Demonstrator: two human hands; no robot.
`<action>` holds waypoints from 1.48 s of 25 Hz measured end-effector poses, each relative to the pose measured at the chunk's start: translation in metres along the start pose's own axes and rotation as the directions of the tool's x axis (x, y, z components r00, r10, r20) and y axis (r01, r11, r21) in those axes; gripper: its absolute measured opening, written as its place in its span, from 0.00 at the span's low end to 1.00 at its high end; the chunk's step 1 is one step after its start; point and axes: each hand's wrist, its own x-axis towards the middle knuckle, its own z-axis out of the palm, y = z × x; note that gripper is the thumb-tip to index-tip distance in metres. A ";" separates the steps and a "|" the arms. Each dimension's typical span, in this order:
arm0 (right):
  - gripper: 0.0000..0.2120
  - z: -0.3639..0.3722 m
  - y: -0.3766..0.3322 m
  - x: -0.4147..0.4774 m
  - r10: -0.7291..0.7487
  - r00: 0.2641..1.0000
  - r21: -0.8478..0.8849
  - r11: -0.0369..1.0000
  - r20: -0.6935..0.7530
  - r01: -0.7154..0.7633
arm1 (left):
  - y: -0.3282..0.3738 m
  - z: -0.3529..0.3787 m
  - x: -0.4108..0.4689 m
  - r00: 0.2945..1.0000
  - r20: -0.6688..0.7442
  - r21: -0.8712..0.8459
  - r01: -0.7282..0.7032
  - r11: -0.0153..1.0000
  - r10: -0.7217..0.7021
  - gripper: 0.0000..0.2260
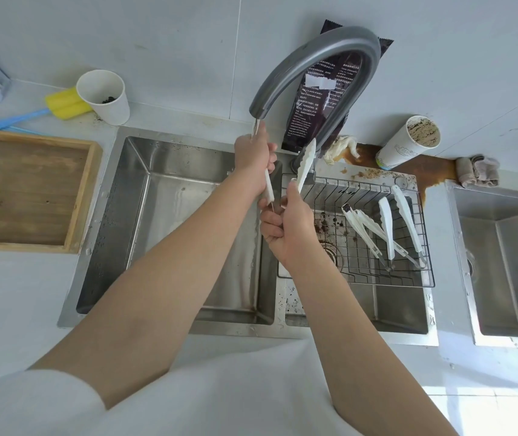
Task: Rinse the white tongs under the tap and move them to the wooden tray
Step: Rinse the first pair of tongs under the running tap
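left hand: is wrapping curled fingers round one arm of the white tongs, just under the spout of the tap.
right hand: is gripping the hinge end, fingers curled, thumb and forefinger pinching the base of the other arm.
tongs state: arms are standing spread in a V.
tongs axis: is running from near to far; hinge low and toward the person, both tips pointing up and away. Left tip is touching the tap outlet, right tip is leaning toward the tap base.
tongs location: are hanging in the air over the divider of the two-bowl sink, well apart from the wooden tray.
tray count: one, sitting on the counter just left of the sink.
spare tongs: are lying in the wire rack over the right bowl; four white arms showing, at least two pairs, exact count unclear.
paper cups: two, one behind the left bowl, one stained right of the tap.
writing: dark packet behind the tap is carrying small print, too fine to read; the stained cup's green print is also unreadable.
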 end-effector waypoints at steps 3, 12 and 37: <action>0.15 0.002 0.007 -0.002 -0.190 0.980 -0.245 0.955 -0.056 0.170 | -0.005 0.001 0.008 0.982 -0.001 0.295 -0.179 0.939 0.188 0.10; 0.15 -0.005 0.023 -0.002 -0.491 0.863 -0.759 0.514 0.120 0.399 | -0.011 -0.009 0.022 0.986 0.054 0.511 -0.164 0.844 0.159 0.05; 0.16 -0.014 -0.003 -0.002 -0.544 0.799 -0.853 0.261 0.257 0.452 | -0.047 -0.017 -0.020 0.973 0.065 0.358 -0.228 0.905 0.220 0.04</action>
